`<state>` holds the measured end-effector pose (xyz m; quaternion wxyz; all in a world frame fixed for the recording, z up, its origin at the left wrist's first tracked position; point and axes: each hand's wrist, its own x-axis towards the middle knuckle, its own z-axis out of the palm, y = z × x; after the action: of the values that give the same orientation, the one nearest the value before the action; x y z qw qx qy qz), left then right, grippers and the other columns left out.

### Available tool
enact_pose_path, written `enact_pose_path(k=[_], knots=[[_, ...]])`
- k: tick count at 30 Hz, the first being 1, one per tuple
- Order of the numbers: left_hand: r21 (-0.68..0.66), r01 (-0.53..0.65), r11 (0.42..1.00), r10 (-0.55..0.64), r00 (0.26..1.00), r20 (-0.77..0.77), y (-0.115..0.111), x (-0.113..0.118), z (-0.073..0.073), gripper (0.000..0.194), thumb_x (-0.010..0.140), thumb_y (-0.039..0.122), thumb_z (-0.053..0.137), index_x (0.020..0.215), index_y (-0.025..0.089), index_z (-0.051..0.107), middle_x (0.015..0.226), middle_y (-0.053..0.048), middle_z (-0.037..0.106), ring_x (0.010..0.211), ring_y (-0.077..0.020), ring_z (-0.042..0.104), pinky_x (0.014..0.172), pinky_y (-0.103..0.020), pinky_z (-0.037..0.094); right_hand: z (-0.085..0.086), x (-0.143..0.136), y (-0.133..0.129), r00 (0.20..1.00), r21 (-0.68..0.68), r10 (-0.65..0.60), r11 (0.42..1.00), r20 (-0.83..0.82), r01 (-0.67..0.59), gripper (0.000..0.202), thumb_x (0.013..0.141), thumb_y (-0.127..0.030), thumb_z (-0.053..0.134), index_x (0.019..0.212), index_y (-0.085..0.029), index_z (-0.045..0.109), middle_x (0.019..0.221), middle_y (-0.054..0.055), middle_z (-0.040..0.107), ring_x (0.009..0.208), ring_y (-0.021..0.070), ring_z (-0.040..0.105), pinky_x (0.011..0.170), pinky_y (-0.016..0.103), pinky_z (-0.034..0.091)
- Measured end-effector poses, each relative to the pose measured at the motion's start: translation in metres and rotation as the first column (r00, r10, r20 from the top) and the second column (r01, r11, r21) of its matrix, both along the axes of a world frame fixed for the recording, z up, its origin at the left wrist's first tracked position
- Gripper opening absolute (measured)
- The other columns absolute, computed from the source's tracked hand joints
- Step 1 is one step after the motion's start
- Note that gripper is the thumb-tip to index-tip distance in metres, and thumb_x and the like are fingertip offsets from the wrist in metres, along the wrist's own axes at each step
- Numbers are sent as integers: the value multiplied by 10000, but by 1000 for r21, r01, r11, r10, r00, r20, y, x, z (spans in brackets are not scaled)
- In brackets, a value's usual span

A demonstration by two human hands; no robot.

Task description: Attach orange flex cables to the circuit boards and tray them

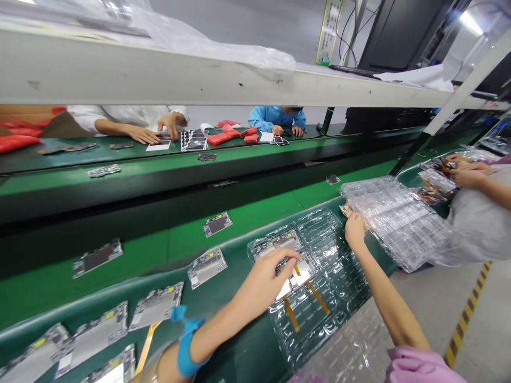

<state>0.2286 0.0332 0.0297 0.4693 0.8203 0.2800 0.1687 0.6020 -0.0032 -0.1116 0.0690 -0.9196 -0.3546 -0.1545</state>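
My left hand (265,276), with a blue strap on its wrist, reaches over a clear plastic tray (293,346). Its thumb and index finger are pinched close together above a circuit board (305,272) with a white patch; what lies between the fingertips is too small to make out. Two orange ribbon cables (318,299) extend from the boards over the tray's near part. Another circuit board (279,243) lies at the tray's far edge. My right hand (355,229) is closed around small tan pieces (346,210), beside a stack of clear trays (393,213).
Several circuit boards (98,332) lie on the green bench at left, one with an orange ribbon cable (147,346). More boards (217,224) sit on the green belt (159,250). Co-workers' hands (154,130) work across the line and at far right. A white shelf (199,80) crosses overhead.
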Motion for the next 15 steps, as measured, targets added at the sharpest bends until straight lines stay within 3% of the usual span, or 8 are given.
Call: enact_pose_path(k=[4,6,8,9,12,15], knots=[[-296,2,955,42,989,143,7,43,-4,195,980,311,507,1027,224,675,1134,-48,698,1110,-216,627,1047,-397,460,3,-2,-4,998,138,45,989,34,-49,294,978,-351,612,1177,-135,618,1161,87,635,1017,212,636,887,414,542],[-563,15,826,122,971,205,12,64,-10,145,956,277,556,976,194,673,1134,-65,690,1141,-211,612,1106,-393,407,7,-1,-5,996,223,73,971,57,-84,275,985,-358,599,1149,-138,623,1109,71,645,972,198,642,869,402,543],[-769,44,638,197,956,218,19,84,-19,126,943,253,573,955,161,657,1187,-102,672,1164,-214,611,1115,-385,406,15,1,-4,991,324,101,938,91,-125,276,997,-371,574,1138,-138,618,1064,62,646,941,191,640,859,395,536],[-828,63,557,216,952,219,23,94,-23,140,949,257,559,973,149,644,1234,-126,656,1172,-215,616,1103,-377,425,20,1,-4,987,377,116,914,111,-150,281,1014,-374,537,1138,-133,611,1044,65,643,934,192,636,857,393,529],[-908,125,401,220,949,228,37,121,-33,297,992,360,462,1103,116,589,1332,-198,600,1183,-221,637,1044,-357,494,36,-6,-5,960,505,203,819,191,-273,384,1075,-337,306,1121,-96,601,972,127,638,922,219,625,845,398,500],[-947,175,271,217,947,237,47,139,-38,602,975,597,372,1195,60,531,1270,-255,616,1144,-292,663,987,-444,536,48,-37,-20,853,510,421,684,309,-522,462,1068,-344,242,1011,-110,635,872,161,657,874,239,641,808,401,503]])
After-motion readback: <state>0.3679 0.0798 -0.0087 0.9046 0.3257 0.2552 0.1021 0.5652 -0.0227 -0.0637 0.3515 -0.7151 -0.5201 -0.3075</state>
